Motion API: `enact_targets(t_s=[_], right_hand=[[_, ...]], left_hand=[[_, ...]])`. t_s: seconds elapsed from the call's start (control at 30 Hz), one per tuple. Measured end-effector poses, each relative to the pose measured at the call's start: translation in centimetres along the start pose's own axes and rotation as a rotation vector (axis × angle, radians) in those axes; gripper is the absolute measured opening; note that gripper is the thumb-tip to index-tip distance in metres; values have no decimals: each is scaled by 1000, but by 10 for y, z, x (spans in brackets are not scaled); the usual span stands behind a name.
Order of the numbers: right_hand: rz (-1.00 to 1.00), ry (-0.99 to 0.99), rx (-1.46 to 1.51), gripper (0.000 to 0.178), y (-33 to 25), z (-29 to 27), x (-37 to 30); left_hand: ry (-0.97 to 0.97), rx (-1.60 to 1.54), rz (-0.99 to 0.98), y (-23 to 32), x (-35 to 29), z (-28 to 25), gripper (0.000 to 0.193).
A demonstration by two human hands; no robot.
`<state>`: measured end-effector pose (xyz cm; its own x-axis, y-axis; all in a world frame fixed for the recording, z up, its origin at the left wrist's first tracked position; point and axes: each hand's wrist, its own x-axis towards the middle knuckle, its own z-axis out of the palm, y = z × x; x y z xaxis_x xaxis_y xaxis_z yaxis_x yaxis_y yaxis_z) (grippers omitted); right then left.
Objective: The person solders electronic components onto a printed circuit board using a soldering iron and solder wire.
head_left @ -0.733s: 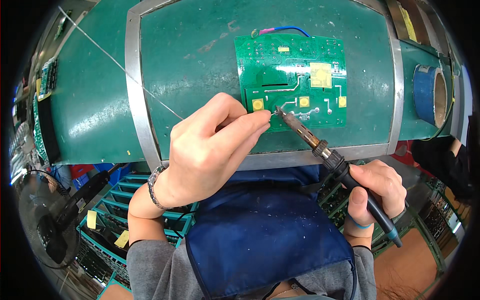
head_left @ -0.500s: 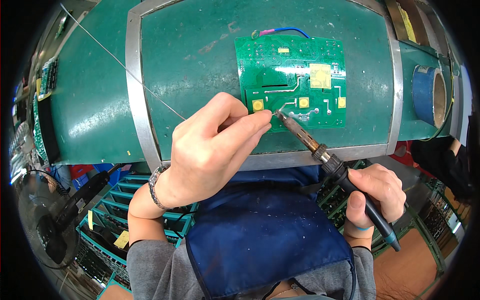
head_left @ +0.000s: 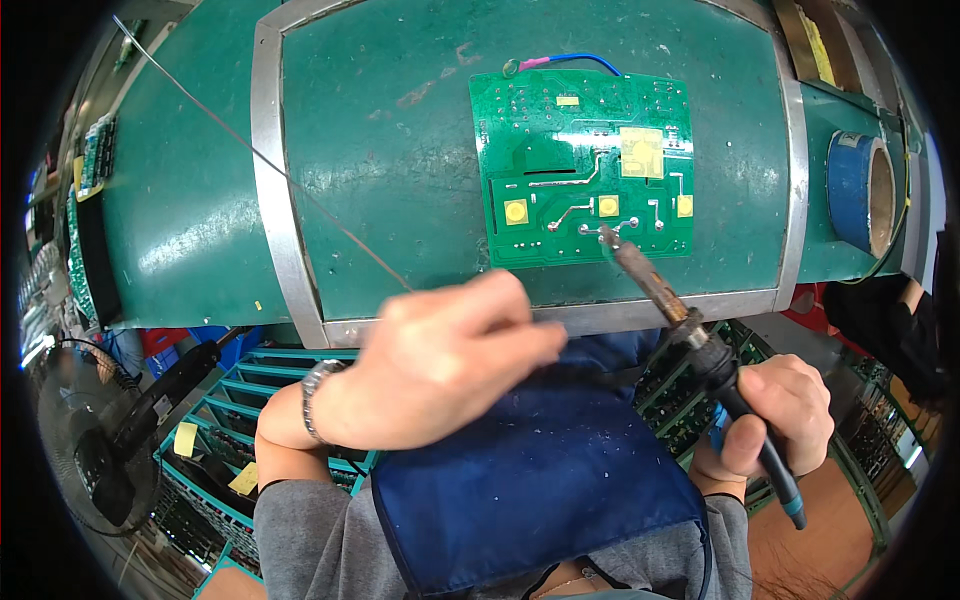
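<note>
My right hand [head_left: 775,420] is wrapped round the black handle of a soldering iron [head_left: 690,325]. The iron's tip is over the lower part of a green circuit board [head_left: 545,140], by a group of solder joints; the frame does not settle whether it touches. Yellow squares dot the board, and a blue wire [head_left: 585,57] with a pink sleeve runs along its far edge. Nearer to me, below the board's left corner, is my left hand [head_left: 450,360], slightly blurred, its fingers pinched together. A thin solder wire [head_left: 330,219] comes down from the upper left into this hand.
A metal frame [head_left: 270,150] borders the green work surface. On the right stands a blue roll [head_left: 848,195]. Teal racks [head_left: 230,400] holding boards and a black fan [head_left: 100,440] are at lower left. A blue apron [head_left: 530,480] covers my lap.
My left hand has drawn back from the board toward me, down from the solder joint. The iron's tip has shifted right along the board, and my right hand moved slightly right and nearer.
</note>
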<state>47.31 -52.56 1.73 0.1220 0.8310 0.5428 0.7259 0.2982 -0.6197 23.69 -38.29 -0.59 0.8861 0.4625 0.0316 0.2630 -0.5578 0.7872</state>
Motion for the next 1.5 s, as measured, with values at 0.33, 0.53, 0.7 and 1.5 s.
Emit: enact_targets(t_s=[0.33, 0.53, 0.7, 1.5], right_hand=[[245, 122, -94, 39, 2, -10, -21], [171, 55, 110, 29, 8, 4, -13], [137, 10, 128, 22, 12, 12, -9], [58, -69, 77, 22, -1, -1, -3]], left_hand=[[289, 82, -58, 12, 18, 6, 28], [425, 235, -100, 11, 20, 6, 27], [394, 263, -54, 6, 22, 3, 28], [461, 241, 31, -1, 21, 6, 32]])
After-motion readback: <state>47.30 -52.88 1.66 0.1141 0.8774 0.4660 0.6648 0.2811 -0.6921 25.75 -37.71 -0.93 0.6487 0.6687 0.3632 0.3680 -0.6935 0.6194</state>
